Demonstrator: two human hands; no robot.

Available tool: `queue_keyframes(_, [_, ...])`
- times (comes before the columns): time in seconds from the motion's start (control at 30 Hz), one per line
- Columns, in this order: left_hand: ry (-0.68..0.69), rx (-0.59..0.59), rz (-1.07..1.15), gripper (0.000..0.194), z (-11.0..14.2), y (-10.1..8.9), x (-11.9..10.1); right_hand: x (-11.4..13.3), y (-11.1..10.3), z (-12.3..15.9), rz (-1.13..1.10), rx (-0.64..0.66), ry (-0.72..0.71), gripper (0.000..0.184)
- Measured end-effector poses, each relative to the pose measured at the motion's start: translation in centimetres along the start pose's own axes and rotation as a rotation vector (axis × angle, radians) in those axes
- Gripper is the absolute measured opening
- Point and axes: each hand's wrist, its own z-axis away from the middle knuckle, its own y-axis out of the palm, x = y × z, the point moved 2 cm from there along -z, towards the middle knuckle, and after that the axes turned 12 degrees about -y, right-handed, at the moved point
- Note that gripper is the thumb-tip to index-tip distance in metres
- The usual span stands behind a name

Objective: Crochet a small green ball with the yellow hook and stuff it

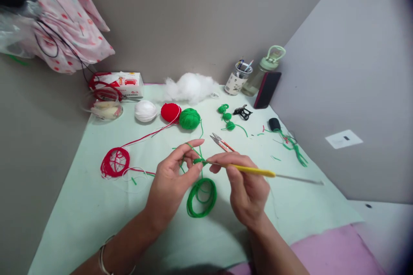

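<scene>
Green crochet piece point(198, 161) at frame centre

At lower centre, a green yarn coil point(190, 206) could tangle. Above it, the left hand point(172, 178) pinches the piece, probably light and soft, best held by its edge; the right hand point(248, 184) clasps a yellow-handled crochet hook point(256, 171). Beyond lie thread snips point(222, 142), then a green yarn ball point(189, 119).

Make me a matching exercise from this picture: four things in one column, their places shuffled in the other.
Things
1. yellow-handled hook
2. green yarn ball
3. phone
4. red yarn coil

Places
A. beside the bottle
B. left of the left hand
C. in the right hand
D. just right of the red yarn ball

Pairs: 1-C, 2-D, 3-A, 4-B
</scene>
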Motion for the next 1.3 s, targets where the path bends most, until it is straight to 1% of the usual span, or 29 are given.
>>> queue_keyframes(0.1, [0.059,-0.053,-0.066,0.033,0.0,-0.1,0.0,0.3,0.1,0.3,0.071,0.027,-0.113,0.028])
queue_keyframes(0.17, [0.065,-0.055,-0.073,0.032,-0.1,-0.1,0.1,0.3,0.1,0.4,0.08,0.021,-0.138,0.03])
queue_keyframes(0.3, [0.068,-0.052,-0.065,0.031,-0.1,0.0,0.4,0.0,0.2,0.4,0.108,0.025,-0.144,0.033])
queue_keyframes(0.37, [0.056,-0.063,-0.047,0.032,0.1,0.3,0.6,-0.1,0.2,0.6,0.203,0.063,-0.216,0.036])
queue_keyframes(0.43, [-0.008,-0.019,0.045,0.042,0.2,0.6,0.7,0.0,0.3,1.0,0.376,0.116,-0.326,0.04])
queue_keyframes(0.5, [-0.155,0.104,0.211,0.055,0.1,0.9,0.9,0.1,0.3,1.3,0.494,0.139,-0.399,0.044])
queue_keyframes(0.53, [-0.241,0.169,0.301,0.058,0.0,1.0,0.9,0.2,0.3,1.3,0.489,0.119,-0.395,0.044])
queue_keyframes(0.57, [-0.312,0.218,0.378,0.059,-0.1,1.1,0.9,0.2,0.2,1.1,0.44,0.082,-0.356,0.04])
queue_keyframes(0.6, [-0.357,0.247,0.436,0.057,-0.3,1.0,0.7,0.2,0.0,0.9,0.357,0.03,-0.293,0.035])
queue_keyframes(0.63, [-0.37,0.257,0.47,0.054,-0.4,0.9,0.6,0.1,-0.1,0.5,0.258,-0.025,-0.211,0.03])
queue_keyframes(0.7, [-0.325,0.243,0.481,0.049,-0.6,0.6,0.2,-0.2,-0.1,-0.1,0.067,-0.119,-0.045,0.024])
queue_keyframes(0.73, [-0.296,0.237,0.46,0.047,-0.6,0.5,0.1,-0.4,0.0,-0.3,-0.018,-0.131,0.014,0.022])
queue_keyframes(0.8, [-0.247,0.23,0.395,0.046,-0.5,0.6,0.0,-0.7,0.3,-0.6,-0.123,-0.108,0.074,0.02])
queue_keyframes(0.83, [-0.226,0.223,0.364,0.045,-0.4,0.7,0.1,-0.8,0.5,-0.6,-0.135,-0.086,0.086,0.019])
queue_keyframes(0.9, [-0.187,0.197,0.326,0.045,-0.2,1.0,0.4,-0.9,0.7,-0.3,-0.067,-0.045,0.058,0.019])
queue_keyframes(0.97, [-0.169,0.168,0.325,0.049,-0.1,1.1,0.6,-0.7,0.7,0.1,0.093,-0.006,-0.056,0.027])
queue_keyframes(1.03, [-0.23,0.184,0.365,0.049,-0.3,1.1,0.8,-0.3,0.6,0.4,0.247,0.048,-0.217,0.039])
queue_keyframes(1.07, [-0.28,0.209,0.4,0.047,-0.4,1.1,0.8,-0.2,0.5,0.4,0.282,0.06,-0.271,0.042])
queue_keyframes(1.1, [-0.327,0.236,0.441,0.043,-0.6,1.0,0.8,-0.2,0.3,0.3,0.282,0.048,-0.28,0.041])
queue_keyframes(1.13, [-0.359,0.256,0.482,0.037,-0.7,0.9,0.8,-0.3,0.0,0.1,0.243,0.01,-0.242,0.037])
queue_keyframes(1.17, [-0.368,0.264,0.512,0.032,-0.9,0.7,0.7,-0.5,-0.3,-0.1,0.176,-0.04,-0.171,0.031])
queue_keyframes(1.23, [-0.329,0.251,0.525,0.029,-1.1,0.4,0.6,-0.9,-0.5,-0.5,0.001,-0.124,-0.008,0.023])
queue_keyframes(1.3, [-0.279,0.248,0.472,0.033,-1.0,0.4,0.5,-1.2,-0.2,-0.7,-0.152,-0.118,0.098,0.02])
